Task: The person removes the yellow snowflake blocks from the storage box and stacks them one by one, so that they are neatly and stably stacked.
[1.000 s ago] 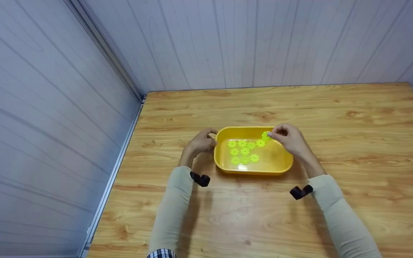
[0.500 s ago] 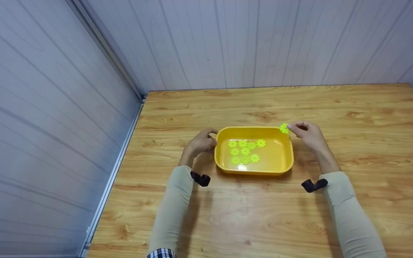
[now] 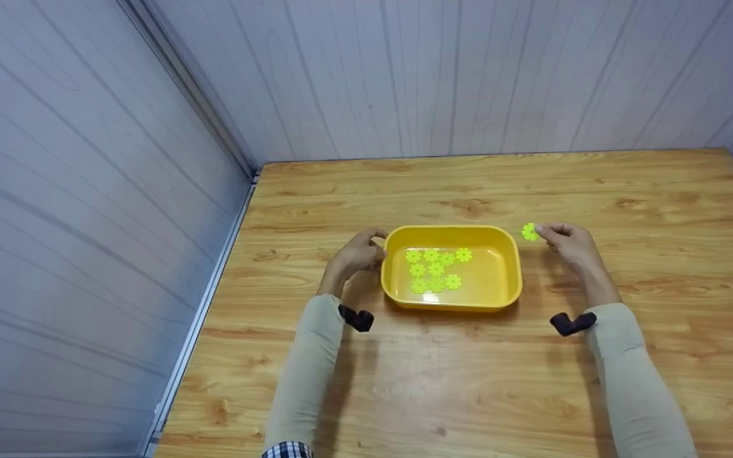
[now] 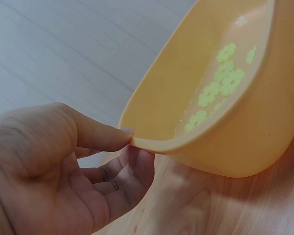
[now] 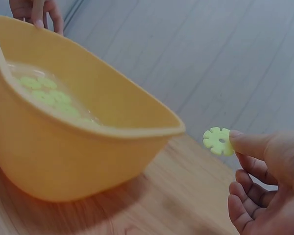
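Observation:
A yellow plastic basin [image 3: 452,304] stands on the wooden table, with several flat yellow-green flower-shaped discs [image 3: 436,269] on its floor, mostly toward its left half. My left hand [image 3: 357,252] pinches the basin's left rim; in the left wrist view the thumb [image 4: 108,137] lies on top of the rim and curled fingers sit below it. To the right of the basin, my right hand [image 3: 573,247] holds one notched flower-shaped disc [image 5: 218,141] between thumb and fingertips, above the table and apart from the basin. This disc has a small hole in its middle.
The wood-grain table [image 3: 455,388] reaches back to a pale panelled wall [image 3: 430,76]. Another panelled wall [image 3: 86,222] runs along the left side. A black wrist mount [image 3: 573,324] juts inward from the right sleeve, and a similar mount [image 3: 357,318] from the left.
My right hand has lifted a flower-shaped disc from inside the basin over its back right rim and out to the right. The left hand and the basin have stayed in place.

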### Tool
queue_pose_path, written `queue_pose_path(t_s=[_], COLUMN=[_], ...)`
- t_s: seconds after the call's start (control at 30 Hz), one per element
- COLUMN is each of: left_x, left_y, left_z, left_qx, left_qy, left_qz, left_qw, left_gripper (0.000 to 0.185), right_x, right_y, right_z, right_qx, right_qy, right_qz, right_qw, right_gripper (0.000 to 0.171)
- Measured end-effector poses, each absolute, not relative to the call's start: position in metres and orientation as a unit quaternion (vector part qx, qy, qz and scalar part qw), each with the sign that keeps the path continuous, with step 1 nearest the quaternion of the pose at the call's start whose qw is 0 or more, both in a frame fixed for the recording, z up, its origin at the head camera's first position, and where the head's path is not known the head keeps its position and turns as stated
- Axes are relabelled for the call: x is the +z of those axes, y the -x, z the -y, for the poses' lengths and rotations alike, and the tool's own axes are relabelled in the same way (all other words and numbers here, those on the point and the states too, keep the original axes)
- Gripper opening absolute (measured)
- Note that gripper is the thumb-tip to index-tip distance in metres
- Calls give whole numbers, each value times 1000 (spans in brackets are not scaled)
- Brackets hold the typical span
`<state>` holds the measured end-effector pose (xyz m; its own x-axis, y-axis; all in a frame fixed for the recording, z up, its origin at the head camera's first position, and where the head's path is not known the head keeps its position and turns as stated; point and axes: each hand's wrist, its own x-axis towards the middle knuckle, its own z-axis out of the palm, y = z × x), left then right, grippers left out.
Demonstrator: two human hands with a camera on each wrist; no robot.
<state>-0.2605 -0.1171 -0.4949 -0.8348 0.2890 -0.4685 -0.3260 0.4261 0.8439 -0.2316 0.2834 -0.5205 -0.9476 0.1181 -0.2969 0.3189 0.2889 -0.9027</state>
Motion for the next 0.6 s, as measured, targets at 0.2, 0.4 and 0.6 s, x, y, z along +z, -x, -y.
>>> queue_pose_path(t_s=[0.2, 0.4, 0.6], left_x=[-495, -490, -494], left_y=[261, 260, 261], left_z=[117, 117, 118], left_qx=[533, 536, 537], left_qy=[18, 21, 27], left_qz=[-795, -790, -790], left_qw=[289, 298, 295], left_gripper=[42, 41, 42], right_x=[-530, -532, -533], right_y=[231, 230, 228], right_z=[-293, -296, -299], right_qx=[-531, -489, -463], right_qy=[-152, -159, -174], right_qz=[-828, -852, -864], right_qw=[96, 91, 96], right_gripper=[63, 60, 55])
